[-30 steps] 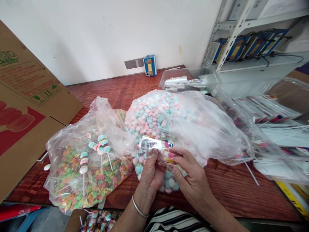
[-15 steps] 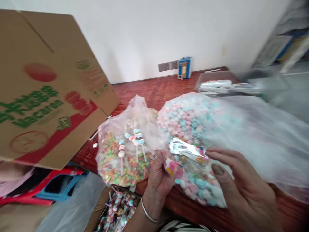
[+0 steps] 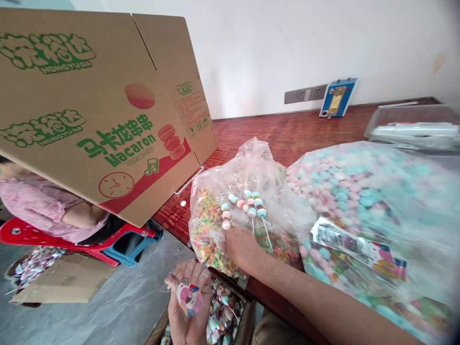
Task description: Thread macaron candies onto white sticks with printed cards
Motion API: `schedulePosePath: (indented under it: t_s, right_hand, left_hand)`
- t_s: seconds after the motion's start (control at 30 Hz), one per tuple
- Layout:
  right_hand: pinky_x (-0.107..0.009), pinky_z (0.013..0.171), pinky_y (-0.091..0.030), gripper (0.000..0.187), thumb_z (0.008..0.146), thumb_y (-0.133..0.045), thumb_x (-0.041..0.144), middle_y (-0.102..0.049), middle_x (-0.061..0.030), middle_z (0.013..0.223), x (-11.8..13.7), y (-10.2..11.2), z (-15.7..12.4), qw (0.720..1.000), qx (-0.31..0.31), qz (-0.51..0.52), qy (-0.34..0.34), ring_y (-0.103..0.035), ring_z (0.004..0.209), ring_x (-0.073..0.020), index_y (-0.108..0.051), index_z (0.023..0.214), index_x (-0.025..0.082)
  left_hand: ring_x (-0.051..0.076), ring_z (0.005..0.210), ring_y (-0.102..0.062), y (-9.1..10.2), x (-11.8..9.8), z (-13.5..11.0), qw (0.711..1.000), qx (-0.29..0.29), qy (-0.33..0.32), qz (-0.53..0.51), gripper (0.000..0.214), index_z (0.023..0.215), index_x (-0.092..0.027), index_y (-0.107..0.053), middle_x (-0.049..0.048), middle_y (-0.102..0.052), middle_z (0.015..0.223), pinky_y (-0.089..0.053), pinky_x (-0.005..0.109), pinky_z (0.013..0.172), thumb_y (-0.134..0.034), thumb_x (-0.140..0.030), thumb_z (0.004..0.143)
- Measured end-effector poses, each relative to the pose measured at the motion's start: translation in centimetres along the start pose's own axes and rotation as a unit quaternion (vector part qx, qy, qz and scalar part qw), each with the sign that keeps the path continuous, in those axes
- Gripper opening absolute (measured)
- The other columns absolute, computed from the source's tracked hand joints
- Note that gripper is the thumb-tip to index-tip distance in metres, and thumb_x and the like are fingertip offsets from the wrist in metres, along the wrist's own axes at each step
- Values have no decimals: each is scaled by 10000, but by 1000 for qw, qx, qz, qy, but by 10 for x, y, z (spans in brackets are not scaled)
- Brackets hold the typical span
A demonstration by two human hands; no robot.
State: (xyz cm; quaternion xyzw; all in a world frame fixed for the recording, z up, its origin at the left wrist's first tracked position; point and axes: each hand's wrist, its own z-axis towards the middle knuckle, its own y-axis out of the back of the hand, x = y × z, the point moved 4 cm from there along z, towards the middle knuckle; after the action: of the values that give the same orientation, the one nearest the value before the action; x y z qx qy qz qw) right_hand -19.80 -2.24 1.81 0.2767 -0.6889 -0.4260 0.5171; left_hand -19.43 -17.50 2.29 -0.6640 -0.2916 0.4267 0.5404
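Note:
My left hand (image 3: 192,304) is raised low in the middle, fingers curled around a clear candy wrapper (image 3: 189,298) with a pink printed design. My right hand (image 3: 244,247) reaches across to the bag of small ring-shaped candies (image 3: 208,235). Its fingers, mostly hidden, close at the stick of the leftmost candy skewer (image 3: 225,216), a short stack of pastel pieces. More candy skewers (image 3: 253,203) with white sticks lie on the same bag, just beyond that hand. A stack of printed wrappers (image 3: 359,249) rests on the large bag of pink and blue candies (image 3: 345,191).
Below the table edge, a box (image 3: 247,316) holds many wrapped skewers. A large cardboard carton (image 3: 108,110) stands at left. Behind it, a person in a pink top (image 3: 46,206) sits by red and blue stools (image 3: 129,244). A plastic tray (image 3: 413,117) stands back right.
My right hand has left the wrapper stack and crossed left to the candy skewers. My left hand has drawn back toward the lower left with its wrapper. The view has turned left.

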Motion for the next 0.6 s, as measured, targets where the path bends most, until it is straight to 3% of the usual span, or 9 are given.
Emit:
schedulePosePath:
  t_s: [0.1,0.2,0.33,0.43,0.53,0.6]
  right_hand:
    - [-319,656,-511,166,849,-537,87,-742,-176,809,-5,-6,4,1000,-4,-2,-20,-715,779,-272,-700,834,112]
    - [-296,669,-489,240,932,-450,171,-739,-119,829,-16,12,-14,999,-36,11,-13,-692,769,-229,-666,827,160]
    - [-263,584,-432,310,980,-392,261,-647,-5,658,-38,51,-68,991,-97,77,44,-603,620,-167,-568,729,214]
    - [-249,515,-414,356,986,-390,349,-592,11,599,-62,76,-116,970,-126,172,115,-560,550,-151,-558,696,227]
    - [-223,491,-433,316,972,-424,353,-608,13,600,-87,85,-159,964,-108,198,144,-575,527,-139,-592,729,241]
    - [-209,474,-424,310,972,-424,340,-608,19,588,-101,85,-184,966,-108,201,124,-574,508,-129,-596,732,246]
  left_hand:
    - [68,547,-480,7,-2,7,999,-20,-12,28,228,697,-185,-534,-48,-485,649,-402,199,502,-732,-232,801]
    - [59,548,-467,10,4,21,999,-43,3,32,246,704,-179,-533,-50,-457,648,-398,182,502,-765,-225,769]
    - [38,526,-425,6,21,42,998,-43,16,40,269,695,-171,-494,-57,-414,629,-386,151,511,-737,-216,800]
    - [29,490,-403,2,44,54,995,-70,35,57,298,657,-164,-454,-64,-385,592,-383,144,501,-702,-167,822]
    - [27,449,-401,-3,77,61,987,-123,86,53,293,642,-158,-463,-68,-390,550,-371,148,461,-667,-174,851]
    - [26,420,-394,-8,100,61,982,-142,115,45,285,646,-154,-484,-72,-396,524,-362,148,434,-656,-208,868]
